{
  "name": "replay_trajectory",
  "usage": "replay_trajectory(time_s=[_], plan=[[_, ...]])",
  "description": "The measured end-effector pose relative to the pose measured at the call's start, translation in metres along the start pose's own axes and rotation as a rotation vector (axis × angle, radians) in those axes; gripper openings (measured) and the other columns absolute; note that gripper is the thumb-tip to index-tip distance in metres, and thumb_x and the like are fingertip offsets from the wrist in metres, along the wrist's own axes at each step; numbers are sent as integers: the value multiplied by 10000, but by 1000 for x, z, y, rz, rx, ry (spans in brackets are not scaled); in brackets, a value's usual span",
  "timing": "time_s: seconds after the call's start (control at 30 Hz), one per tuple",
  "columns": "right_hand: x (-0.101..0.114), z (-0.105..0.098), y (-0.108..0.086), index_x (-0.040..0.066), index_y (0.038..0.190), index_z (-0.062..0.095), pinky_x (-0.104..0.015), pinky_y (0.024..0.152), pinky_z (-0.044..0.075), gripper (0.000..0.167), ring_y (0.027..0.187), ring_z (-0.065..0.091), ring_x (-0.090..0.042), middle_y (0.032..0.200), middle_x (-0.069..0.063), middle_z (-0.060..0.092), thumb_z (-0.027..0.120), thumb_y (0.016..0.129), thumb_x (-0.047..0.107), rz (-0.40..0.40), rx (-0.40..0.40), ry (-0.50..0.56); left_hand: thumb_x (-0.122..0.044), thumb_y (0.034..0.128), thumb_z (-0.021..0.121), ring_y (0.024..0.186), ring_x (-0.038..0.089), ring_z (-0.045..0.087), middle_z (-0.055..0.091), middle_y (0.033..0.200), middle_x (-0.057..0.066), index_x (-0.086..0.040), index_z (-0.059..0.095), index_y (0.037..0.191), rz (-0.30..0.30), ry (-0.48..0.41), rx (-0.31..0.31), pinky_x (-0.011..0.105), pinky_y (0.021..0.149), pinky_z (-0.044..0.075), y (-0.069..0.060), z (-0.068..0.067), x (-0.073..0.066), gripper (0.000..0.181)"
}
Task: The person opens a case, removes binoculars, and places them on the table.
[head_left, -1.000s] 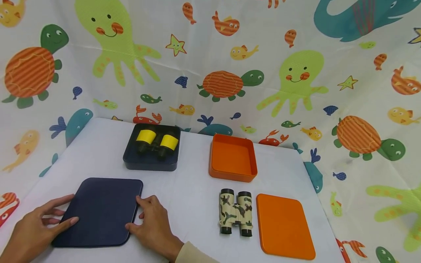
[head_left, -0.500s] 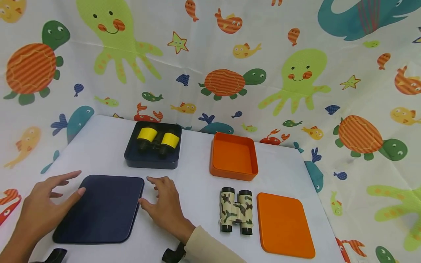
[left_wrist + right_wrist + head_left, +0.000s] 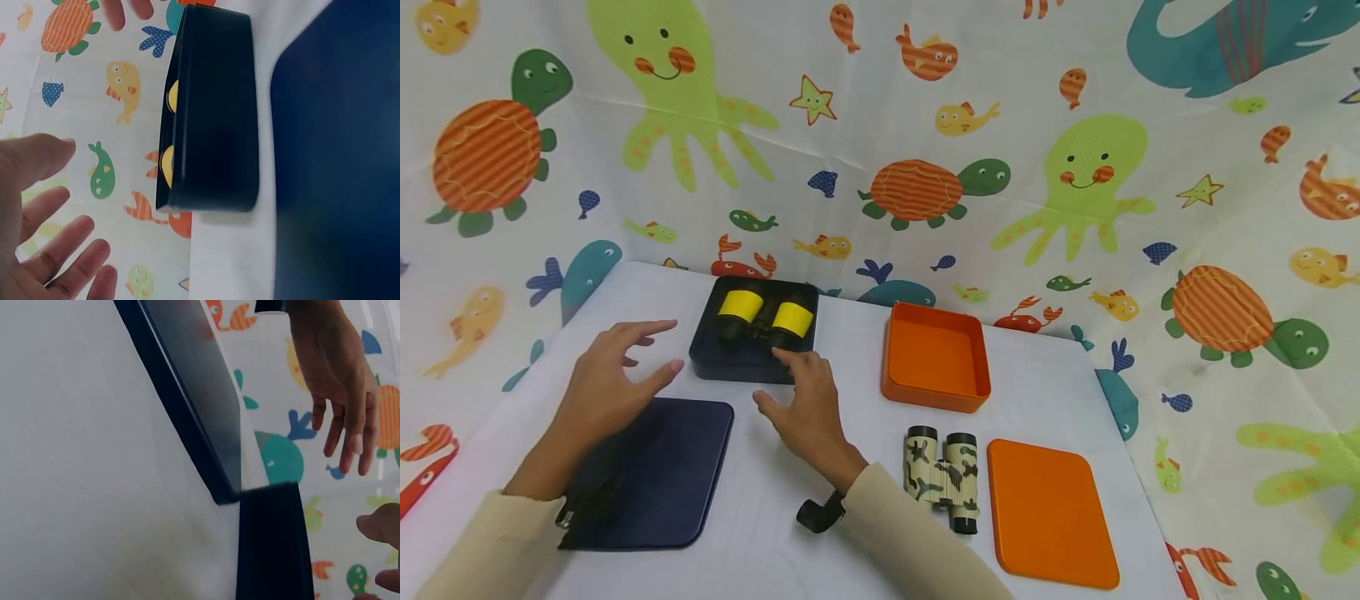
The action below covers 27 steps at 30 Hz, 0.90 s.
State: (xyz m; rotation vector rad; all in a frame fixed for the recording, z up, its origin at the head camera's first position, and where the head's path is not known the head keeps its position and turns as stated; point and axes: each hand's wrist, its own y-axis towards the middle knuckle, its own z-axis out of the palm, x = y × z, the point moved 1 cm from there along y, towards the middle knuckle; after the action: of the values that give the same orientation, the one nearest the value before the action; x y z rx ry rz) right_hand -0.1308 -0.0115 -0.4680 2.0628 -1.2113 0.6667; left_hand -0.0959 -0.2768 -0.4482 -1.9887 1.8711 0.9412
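A dark navy box (image 3: 722, 367) stands at the back left of the table, with yellow-and-black binoculars (image 3: 760, 321) lying inside it. My left hand (image 3: 606, 379) hovers left of the box, fingers spread and holding nothing. By the box's front right corner is my right hand (image 3: 808, 408), thumb and fingers apart and nothing between them; whether it touches the box I cannot tell. Under my left forearm lies the flat navy lid (image 3: 662, 475), partly hidden by it. In the left wrist view the box's side (image 3: 219, 112) shows, with my left hand (image 3: 56, 231) apart from it.
An orange box (image 3: 936, 358) sits at the back right. In front of it are camouflage binoculars (image 3: 940, 479), partly covered by my right sleeve, and an orange lid (image 3: 1052, 512). A sea-animal cloth (image 3: 850, 100) hangs behind the white table.
Both hands have let go of the navy lid and moved up and forward toward the navy box with the binoculars. The lid stays on the table.
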Motion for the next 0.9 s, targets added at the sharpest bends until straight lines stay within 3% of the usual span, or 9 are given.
replay_trajectory(time_s=[0.2,0.43,0.67,0.9], plan=[[-6,-6,24,206,1560,523,-340,1042,534,682,1239,543,-201,1372,-83,600,808,959,356,43,6,-62,-355,968,782,1286,489,532,493,1530,282,-120,524,1560,43,-36,25,713,973,526,31,2,-8,687],[-20,-10,53,225,1579,497,-393,1110,524,733,1297,533,-214,1420,-69,576,808,948,431,80,7,-109,-306,913,847,1297,486,519,468,1566,272,-114,506,1569,67,-16,116,690,1003,527,65,11,-8,763],[-30,-13,85,280,1592,473,-457,1189,442,795,1341,528,-237,1477,-47,576,837,910,468,116,28,-153,-259,896,868,1331,519,481,422,1593,300,-98,485,1571,99,4,211,741,1108,417,100,25,-14,792],[-39,-3,108,331,1587,477,-436,1144,374,843,1358,511,-234,1494,-26,572,829,867,591,143,107,-326,-233,884,879,1417,531,435,459,1567,295,-76,492,1553,123,43,235,774,1179,296,123,45,-11,788]])
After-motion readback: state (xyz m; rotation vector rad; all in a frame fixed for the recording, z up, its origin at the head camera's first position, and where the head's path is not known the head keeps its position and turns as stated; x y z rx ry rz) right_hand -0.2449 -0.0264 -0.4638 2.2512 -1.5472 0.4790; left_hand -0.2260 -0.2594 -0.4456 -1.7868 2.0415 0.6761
